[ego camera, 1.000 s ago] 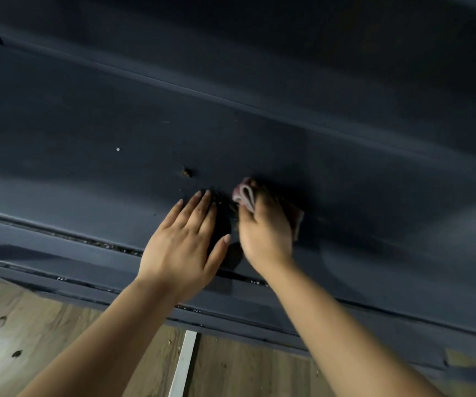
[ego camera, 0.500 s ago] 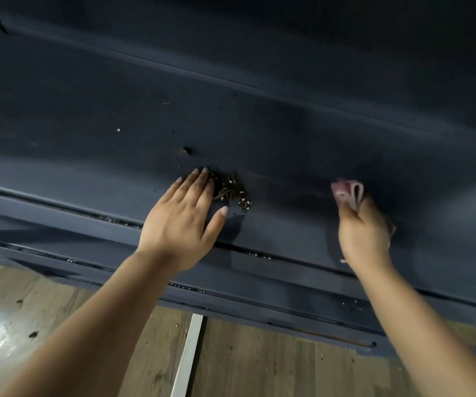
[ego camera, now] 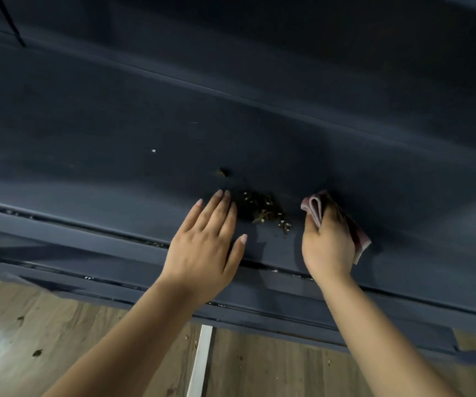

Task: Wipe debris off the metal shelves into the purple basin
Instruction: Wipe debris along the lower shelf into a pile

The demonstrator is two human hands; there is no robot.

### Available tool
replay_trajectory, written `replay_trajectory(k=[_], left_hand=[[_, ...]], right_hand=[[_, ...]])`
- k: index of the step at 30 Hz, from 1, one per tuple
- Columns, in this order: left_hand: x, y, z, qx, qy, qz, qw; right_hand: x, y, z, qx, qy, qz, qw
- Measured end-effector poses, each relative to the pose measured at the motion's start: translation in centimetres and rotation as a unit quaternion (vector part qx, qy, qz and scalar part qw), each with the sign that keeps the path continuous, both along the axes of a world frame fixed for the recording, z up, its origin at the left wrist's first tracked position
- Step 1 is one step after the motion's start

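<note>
Nearest to me, below both forearms, I note a brown wood-grain plank floor with a pale strip running between the arms and dark crumbs scattered to the left of the left arm. Beyond that runs the dark blue-grey front rail of the shelf, with light specks lodged in its groove.

On the flat dark blue-grey metal shelf above the rail, the left hand lies palm down, fingers straight and together, thumb spread to the right. Its fingertips touch the left edge of a small heap of brown and pale crumbly debris. The right hand grips a folded pink cloth, fingers curled round it, pressing it onto the shelf just right of the heap. The hands are apart, the heap between them.

Past the left fingertips sits a lone brown clump; farther left, a white speck. I cannot see the purple basin.
</note>
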State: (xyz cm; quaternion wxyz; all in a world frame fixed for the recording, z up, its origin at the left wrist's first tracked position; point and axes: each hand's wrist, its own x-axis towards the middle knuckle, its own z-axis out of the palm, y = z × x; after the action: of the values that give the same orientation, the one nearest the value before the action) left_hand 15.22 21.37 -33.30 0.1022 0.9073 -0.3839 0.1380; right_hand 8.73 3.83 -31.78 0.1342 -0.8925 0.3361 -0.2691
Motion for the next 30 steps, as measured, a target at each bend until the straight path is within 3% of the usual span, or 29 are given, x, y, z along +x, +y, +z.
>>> replay_trajectory(k=[5, 9, 16, 21, 25, 30], left_hand=[[5.2, 5.6, 0.5, 0.053, -0.023, -0.014, 0.998], [6.4, 6.7, 0.0, 0.061, 0.002, -0.009, 0.998], [6.5, 6.4, -0.1, 0.034, 0.011, -0.031, 0.999], [6.5, 6.5, -0.1, 0.035, 0.010, -0.034, 0.999], [6.3, 6.5, 0.1, 0.041, 0.018, -0.032, 0.999], [6.4, 6.7, 0.1, 0.048, 0.014, -0.035, 0.998]], right_hand=[[3.5, 4.8, 0.2, -0.013, -0.031, -0.023, 0.999], [5.8, 7.4, 0.8, -0.002, 0.002, -0.029, 1.000], [9.8, 10.7, 1.6, 0.138, 0.020, -0.009, 0.990], [8.4, 9.5, 2.5, 0.252, -0.053, -0.007, 0.966], [4.8, 5.7, 3.6, 0.204, -0.092, -0.034, 0.974], [0.2, -1.5, 4.8, 0.150, -0.003, -0.121, 0.981]])
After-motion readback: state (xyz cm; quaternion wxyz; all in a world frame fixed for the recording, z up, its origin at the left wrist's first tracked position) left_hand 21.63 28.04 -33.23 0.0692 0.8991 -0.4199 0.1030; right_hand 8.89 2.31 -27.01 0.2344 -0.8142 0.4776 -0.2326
